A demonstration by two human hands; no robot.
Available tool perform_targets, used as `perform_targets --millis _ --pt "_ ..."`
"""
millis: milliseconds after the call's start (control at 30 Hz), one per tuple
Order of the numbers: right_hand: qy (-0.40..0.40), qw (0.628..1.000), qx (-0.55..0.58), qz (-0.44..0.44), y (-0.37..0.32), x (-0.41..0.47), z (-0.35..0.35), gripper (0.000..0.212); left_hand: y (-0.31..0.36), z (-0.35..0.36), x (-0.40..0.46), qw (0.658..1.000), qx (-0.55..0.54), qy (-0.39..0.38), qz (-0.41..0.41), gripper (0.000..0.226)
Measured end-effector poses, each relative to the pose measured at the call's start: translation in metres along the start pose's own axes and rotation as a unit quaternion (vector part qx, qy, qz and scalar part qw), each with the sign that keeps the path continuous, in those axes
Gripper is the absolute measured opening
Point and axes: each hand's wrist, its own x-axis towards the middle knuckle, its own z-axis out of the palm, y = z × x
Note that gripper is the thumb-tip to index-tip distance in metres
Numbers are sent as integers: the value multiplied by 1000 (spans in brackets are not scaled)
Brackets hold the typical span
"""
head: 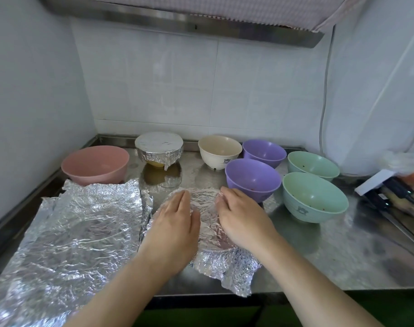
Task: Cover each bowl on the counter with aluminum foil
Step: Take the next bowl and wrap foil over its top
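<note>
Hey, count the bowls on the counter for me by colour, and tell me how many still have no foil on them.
Pink bowl: 1
Cream bowl: 1
Purple bowls: 2
Green bowls: 2
Foil-wrapped bowl, at the back: 1
Bowl under foil, beneath both hands: 1
Total: 8 bowls, 6 with no foil.

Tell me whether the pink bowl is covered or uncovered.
Uncovered. The pink bowl shows its open rim and bare inside, with no foil over it; a loose foil sheet lies on the counter in front of it.
</note>
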Motion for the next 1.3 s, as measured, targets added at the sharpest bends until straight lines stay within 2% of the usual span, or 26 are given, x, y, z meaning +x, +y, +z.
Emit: perform_targets --millis 100,200,300,333,367,433,500,567,633,733,800,867,933,1000,1100,1200,1300 --pt "10 999 7 -40 1 2 4 30 15 6 -6 999 28 -16 0 74" --pt "-11 1000 10 -22 -1 2 -1 43 14 14 -7 995 89 -23 24 94" --pt "-12 1000 9 -3 -3 -8 -7 45 1 10 -2 997 63 -19 28 95" --pt "-36 999 -9 2 -2 -13 -6 44 -2 6 -1 998 57 -16 26 92" --pt "-39 999 -35 -8 2 -13 -5 43 -4 2 -1 998 57 -10 16 88" --pt "-32 999 -6 34 5 -10 -4 41 -5 -6 -4 996 85 19 -24 78" --pt "6 997 -74 -9 5 -8 -4 57 5 -11 -10 993 100 29 -58 75" --pt "12 998 -51 -32 6 -2 -3 60 20 -9 -17 994 73 7 -77 79" --pt "-35 998 -9 -47 -1 -3 -8 58 28 2 -19 993 57 -48 -86 89" --pt "-74 997 2 -38 -3 -9 -10 60 18 18 -16 990 112 -66 -46 111" --pt "-66 998 -1 -18 -2 -16 -14 58 6 13 -8 992 98 -74 -27 102" --pt "-35 998 -57 -7 1 -24 -17 49 -3 -1 -3 995 64 -80 -15 85" --pt "8 995 -97 18 1 -28 -23 43 -7 -11 0 996 80 -41 -4 75" --pt "24 996 -87 19 1 -23 -24 43 3 -14 -3 996 87 -6 -6 70" --pt "-12 999 3 -37 1 -10 -18 52 32 -5 -12 996 65 -33 -42 80" --pt "-46 996 52 -50 1 -9 -14 56 37 12 -16 991 108 -50 -56 100" --pt "-44 997 59 -7 8 -16 -22 44 21 9 -10 991 124 -57 0 90"
